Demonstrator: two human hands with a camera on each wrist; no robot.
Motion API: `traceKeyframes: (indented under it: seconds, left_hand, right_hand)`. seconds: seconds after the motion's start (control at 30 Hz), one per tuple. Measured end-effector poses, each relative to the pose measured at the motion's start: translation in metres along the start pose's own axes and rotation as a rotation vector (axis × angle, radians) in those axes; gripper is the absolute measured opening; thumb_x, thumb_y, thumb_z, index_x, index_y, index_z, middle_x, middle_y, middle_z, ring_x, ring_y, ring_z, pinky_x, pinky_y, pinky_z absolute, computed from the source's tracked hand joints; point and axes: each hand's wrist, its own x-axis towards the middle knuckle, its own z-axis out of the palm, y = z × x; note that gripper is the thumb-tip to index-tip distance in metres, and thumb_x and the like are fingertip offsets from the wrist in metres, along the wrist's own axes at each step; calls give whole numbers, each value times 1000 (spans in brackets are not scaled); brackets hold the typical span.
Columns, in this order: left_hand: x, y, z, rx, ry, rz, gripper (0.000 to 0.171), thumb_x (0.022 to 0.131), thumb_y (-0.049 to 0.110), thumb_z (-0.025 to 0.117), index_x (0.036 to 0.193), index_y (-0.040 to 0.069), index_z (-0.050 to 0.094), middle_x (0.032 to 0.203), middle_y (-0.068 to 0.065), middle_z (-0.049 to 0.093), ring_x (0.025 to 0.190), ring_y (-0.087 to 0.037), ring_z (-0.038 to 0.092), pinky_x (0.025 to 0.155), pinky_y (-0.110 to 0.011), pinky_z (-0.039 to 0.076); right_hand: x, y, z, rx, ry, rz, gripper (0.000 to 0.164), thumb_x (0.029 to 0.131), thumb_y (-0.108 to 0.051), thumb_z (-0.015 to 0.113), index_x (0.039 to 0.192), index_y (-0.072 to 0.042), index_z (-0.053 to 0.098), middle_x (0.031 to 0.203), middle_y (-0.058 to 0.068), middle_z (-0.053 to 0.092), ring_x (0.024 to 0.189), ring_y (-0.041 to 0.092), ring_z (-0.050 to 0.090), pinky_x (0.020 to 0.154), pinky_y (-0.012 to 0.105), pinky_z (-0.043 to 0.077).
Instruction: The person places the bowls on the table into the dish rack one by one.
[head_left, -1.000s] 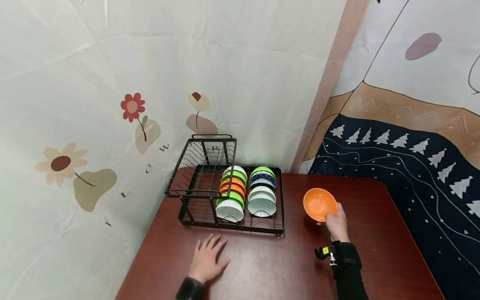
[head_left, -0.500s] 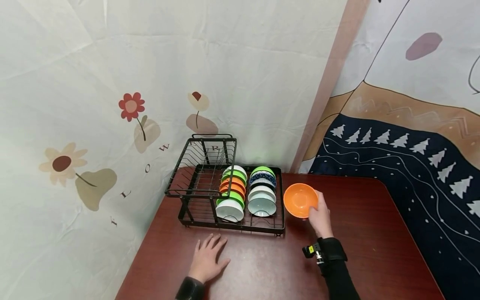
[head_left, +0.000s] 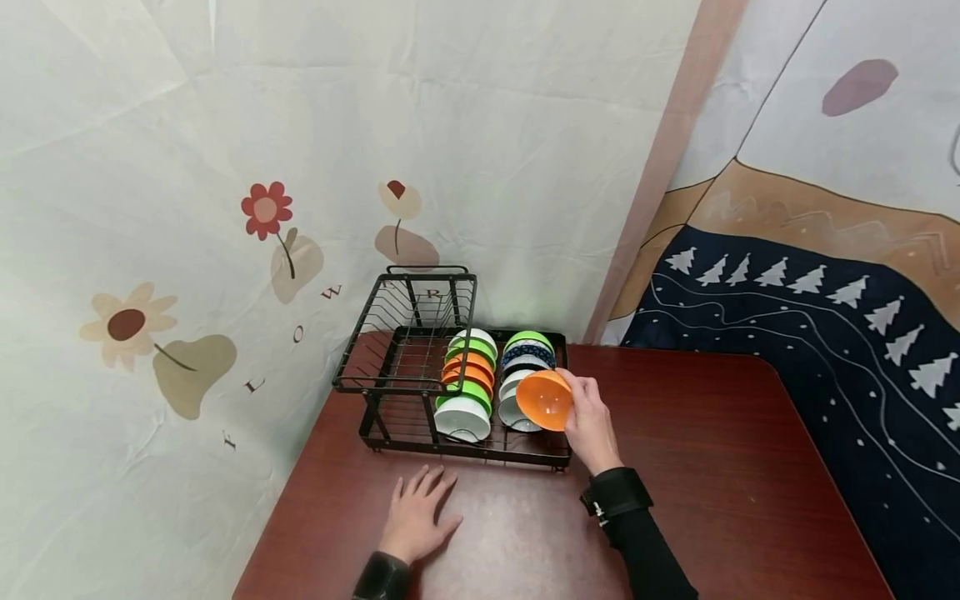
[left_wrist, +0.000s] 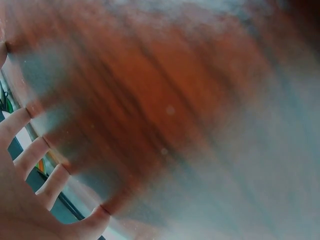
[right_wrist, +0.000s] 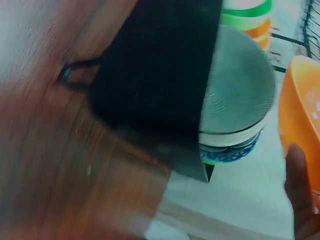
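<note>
My right hand (head_left: pixel 590 422) pinches an orange bowl (head_left: pixel 543 400) by its right rim, thumb over the edge. The bowl is tilted and overlaps the front of the right row of bowls in the black dish rack (head_left: pixel 525 457). In the right wrist view the orange bowl (right_wrist: pixel 303 115) stands apart from a pale grey-green bowl (right_wrist: pixel 240 85) in the rack. My left hand (head_left: pixel 417 517) rests on the table with fingers spread, in front of the rack and holding nothing. The left wrist view shows those fingers (left_wrist: pixel 52 185) straight on the tabletop.
Two rows of bowls stand on edge in the rack: white, green and orange on the left row, with a white bowl (head_left: pixel 462 419) in front. A raised wire tier (head_left: pixel 397 367) covers the rack's left part. Behind the red-brown table (head_left: pixel 720 500) hangs a printed cloth (head_left: pixel 525 167).
My right hand has carried the orange bowl left, from over the table's right side to the rack's right row, tilting it. My left hand has stayed in place.
</note>
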Motion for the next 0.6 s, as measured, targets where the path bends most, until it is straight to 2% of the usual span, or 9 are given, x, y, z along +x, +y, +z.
traceKeyframes:
  seconds: [0.17,0.27,0.47,0.53,0.6]
  left_hand:
    - [-1,0,0,-10,-3,-4,68,94,56,78,153,24,66,163,-9,60,154,-42,52,126,-79,35]
    - [-1,1,0,-10,-4,-5,68,93,55,79,153,24,66,163,-9,60,154,-42,52,125,-79,35]
    - [-1,-1,1,-10,-16,-15,69,94,56,78,153,24,65,164,-9,59,155,-42,51,126,-79,34]
    - [-1,-2,1,-12,-21,-17,69,94,56,78,154,25,65,164,-9,59,155,-42,50,126,-79,34]
    - [0,-2,2,-12,-23,-16,69,94,56,79,154,25,65,164,-8,59,156,-42,50,126,-79,34]
  right_hand:
    - [-2,1,5,-202,-3,-304,83,75,25,81,146,-15,65,130,24,60,81,36,69,71,45,66]
    - [-4,5,8,-288,-24,-450,83,74,20,85,145,-18,67,129,25,62,78,32,66,63,38,62]
    - [-7,10,18,-350,-114,-600,66,84,9,81,140,-21,66,123,20,63,81,27,60,54,30,49]
    - [-7,11,21,-364,-136,-632,56,92,5,77,140,-22,65,121,19,62,77,24,55,52,26,42]
    - [-7,12,24,-379,-139,-660,44,105,2,65,140,-23,66,119,18,62,75,22,52,52,24,36]
